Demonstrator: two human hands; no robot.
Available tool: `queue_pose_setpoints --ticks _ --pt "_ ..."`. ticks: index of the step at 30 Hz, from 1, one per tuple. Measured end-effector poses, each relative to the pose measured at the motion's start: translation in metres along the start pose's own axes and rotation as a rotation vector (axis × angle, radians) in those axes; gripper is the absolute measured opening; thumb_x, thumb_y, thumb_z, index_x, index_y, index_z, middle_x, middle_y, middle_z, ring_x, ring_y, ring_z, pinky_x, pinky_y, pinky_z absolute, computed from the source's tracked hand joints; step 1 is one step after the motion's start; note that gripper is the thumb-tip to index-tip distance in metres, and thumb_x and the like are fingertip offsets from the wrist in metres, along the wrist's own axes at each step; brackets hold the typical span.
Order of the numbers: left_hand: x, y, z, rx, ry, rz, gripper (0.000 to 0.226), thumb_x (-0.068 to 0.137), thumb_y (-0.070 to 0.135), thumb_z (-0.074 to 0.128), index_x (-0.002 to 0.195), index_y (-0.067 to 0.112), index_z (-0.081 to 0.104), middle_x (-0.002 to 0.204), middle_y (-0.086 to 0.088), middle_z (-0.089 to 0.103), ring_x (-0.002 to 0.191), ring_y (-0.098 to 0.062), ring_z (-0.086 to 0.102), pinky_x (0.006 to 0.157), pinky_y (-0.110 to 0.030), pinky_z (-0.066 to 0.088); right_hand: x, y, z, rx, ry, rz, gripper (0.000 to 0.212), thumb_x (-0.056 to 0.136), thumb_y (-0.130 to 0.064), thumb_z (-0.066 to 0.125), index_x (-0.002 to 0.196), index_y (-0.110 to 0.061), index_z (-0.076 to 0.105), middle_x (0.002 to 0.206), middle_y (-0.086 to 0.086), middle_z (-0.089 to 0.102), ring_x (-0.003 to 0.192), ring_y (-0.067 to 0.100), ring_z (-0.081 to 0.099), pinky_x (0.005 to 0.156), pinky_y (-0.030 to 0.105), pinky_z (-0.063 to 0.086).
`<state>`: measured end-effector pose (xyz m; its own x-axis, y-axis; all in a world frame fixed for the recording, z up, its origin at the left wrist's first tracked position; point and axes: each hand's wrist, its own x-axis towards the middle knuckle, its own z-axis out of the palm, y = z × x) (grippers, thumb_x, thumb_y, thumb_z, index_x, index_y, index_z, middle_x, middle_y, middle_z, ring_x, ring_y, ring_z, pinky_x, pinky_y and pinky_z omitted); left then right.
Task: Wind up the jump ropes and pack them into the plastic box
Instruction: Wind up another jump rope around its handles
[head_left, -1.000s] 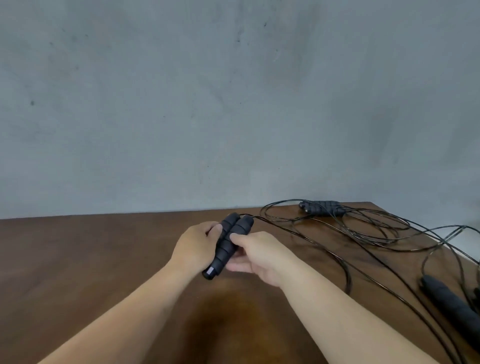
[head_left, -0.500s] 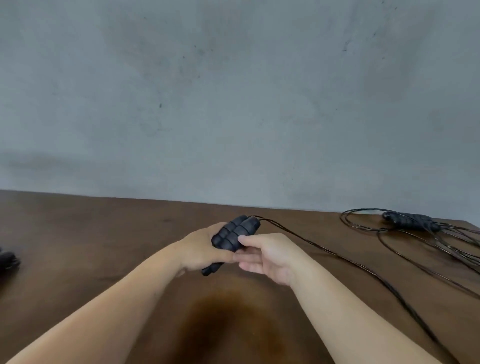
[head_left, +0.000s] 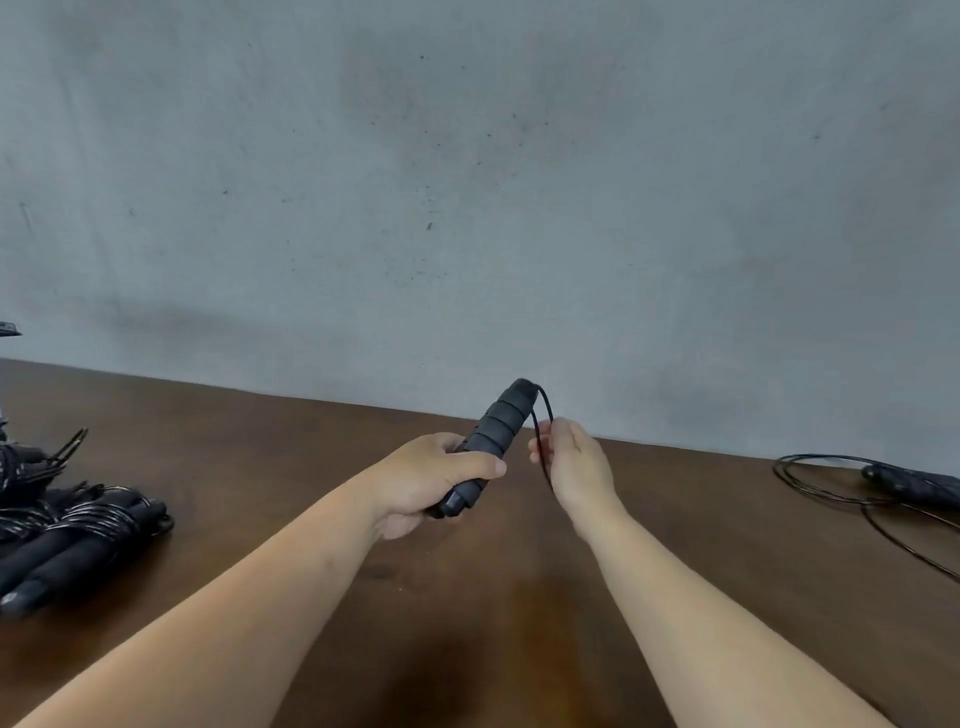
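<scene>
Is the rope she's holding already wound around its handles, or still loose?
Still loose. The handles gripped in the left hand are bare; the cord leaves their top, pinched by the right hand.

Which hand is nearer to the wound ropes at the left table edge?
Left. The left hand, gripping the handles, lies closer to the wound ropes; the right hand, pinching the cord, lies beyond it.

2 bare forearms (head_left: 249, 597), no sleeves, no jewellery
</scene>
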<state>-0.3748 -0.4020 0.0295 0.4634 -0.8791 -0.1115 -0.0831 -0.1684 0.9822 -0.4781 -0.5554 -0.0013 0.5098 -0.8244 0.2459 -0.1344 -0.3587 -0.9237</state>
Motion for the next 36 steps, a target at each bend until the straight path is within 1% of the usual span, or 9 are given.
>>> queue_pose_setpoints --ticks 3,7,9,13,17,24,28,31,36 --pt "0.009 0.001 -0.002 -0.181 0.036 0.056 0.036 0.08 0.021 0.076 0.111 0.008 0.061 0.082 -0.006 0.058 0.064 -0.017 0.051 0.057 -0.028 0.042 -0.006 0.004 0.025 0.217 -0.127 0.218 0.037 0.105 -0.03 0.03 0.101 -0.013 0.063 0.07 0.006 0.064 0.059 0.021 0.058 0.066 0.036 0.049" --pt "0.021 0.007 -0.005 -0.182 0.162 0.1 0.039 0.081 0.017 0.075 0.116 0.011 0.058 0.09 -0.008 0.063 0.064 -0.021 0.054 0.051 -0.023 0.046 -0.015 0.005 0.05 0.079 -0.371 0.294 0.037 0.103 -0.032 0.034 0.095 -0.011 0.064 0.061 0.002 0.048 0.044 0.012 0.032 0.045 0.027 0.029" --pt "0.028 0.006 -0.011 -0.078 0.179 0.076 0.041 0.079 0.017 0.076 0.115 0.014 0.056 0.092 -0.01 0.064 0.066 -0.025 0.054 0.055 -0.026 0.047 -0.013 -0.003 0.053 -0.002 -0.487 0.25 0.036 0.101 -0.033 0.035 0.09 -0.012 0.063 0.06 -0.001 0.044 0.044 0.01 0.027 0.045 0.024 0.023" --pt "0.046 0.005 -0.026 0.072 0.169 0.004 0.042 0.076 0.017 0.077 0.113 0.018 0.058 0.085 -0.004 0.067 0.066 -0.021 0.058 0.058 -0.024 0.043 0.003 -0.018 0.043 -0.306 -0.671 -0.018 0.036 0.102 -0.03 0.037 0.084 -0.019 0.066 0.062 -0.006 0.046 0.046 0.004 0.039 0.054 0.023 0.03" --pt "0.062 0.002 -0.03 0.146 0.149 -0.028 0.043 0.073 0.012 0.076 0.111 0.019 0.058 0.085 -0.003 0.062 0.061 -0.015 0.054 0.05 -0.022 0.038 0.016 -0.031 0.03 -0.537 -0.806 -0.148 0.028 0.101 -0.027 0.043 0.094 -0.019 0.068 0.066 -0.007 0.049 0.055 0.005 0.045 0.058 0.025 0.034" --pt "0.069 -0.006 -0.04 0.583 0.005 -0.048 0.041 0.073 0.01 0.073 0.108 0.025 0.055 0.083 0.003 0.058 0.068 -0.013 0.056 0.057 -0.023 0.045 0.042 -0.049 -0.005 -0.891 -0.886 -0.286 0.019 0.093 -0.035 0.059 0.092 -0.024 0.074 0.08 -0.005 0.068 0.069 0.011 0.059 0.064 0.027 0.046" --pt "0.068 -0.008 -0.029 0.907 -0.103 -0.021 0.048 0.069 0.02 0.073 0.112 0.03 0.051 0.088 0.007 0.061 0.076 -0.013 0.059 0.064 -0.028 0.049 0.056 -0.07 -0.007 -0.92 -0.88 -0.369 0.005 0.083 -0.029 0.071 0.079 -0.027 0.074 0.071 -0.014 0.063 0.066 0.005 0.056 0.058 0.019 0.042" --pt "0.066 -0.005 -0.022 0.997 -0.145 0.033 0.049 0.068 0.023 0.072 0.11 0.035 0.05 0.093 0.007 0.062 0.082 -0.015 0.06 0.072 -0.031 0.052 0.071 -0.083 -0.001 -0.911 -0.915 -0.409 0.016 0.069 -0.035 0.086 0.075 -0.027 0.073 0.068 -0.017 0.063 0.07 0.005 0.057 0.063 0.02 0.043" --pt "0.052 0.014 -0.035 0.912 -0.284 0.073 0.038 0.074 0.018 0.076 0.104 0.029 0.055 0.083 0.013 0.059 0.071 -0.005 0.057 0.064 -0.018 0.046 0.096 -0.069 0.016 -0.518 -1.026 -0.175 0.019 0.072 -0.031 0.085 0.073 -0.022 0.067 0.06 -0.015 0.059 0.06 0.007 0.049 0.056 0.02 0.037"
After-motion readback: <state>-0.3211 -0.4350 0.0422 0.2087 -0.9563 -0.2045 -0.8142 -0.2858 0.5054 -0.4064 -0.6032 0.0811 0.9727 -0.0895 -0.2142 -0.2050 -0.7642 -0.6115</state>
